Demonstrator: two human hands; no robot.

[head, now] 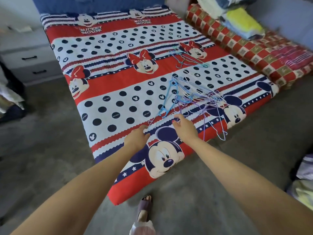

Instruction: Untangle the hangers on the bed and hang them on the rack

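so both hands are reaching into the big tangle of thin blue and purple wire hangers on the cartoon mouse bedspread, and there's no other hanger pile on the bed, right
Not quite. The head view shows a second, smaller pile of thin wire hangers farther up the cartoon mouse bedspread. The rest holds: left hand and right hand reach into the big tangle of thin blue and purple wire hangers.

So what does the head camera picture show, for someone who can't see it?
Two bare arms reach over a cartoon-mouse bed toward a tangled pile of thin hangers; the left hand grips one, and the right hand touches another. A smaller bunch of hangers lies farther back, and folded bedding is stacked on the right.
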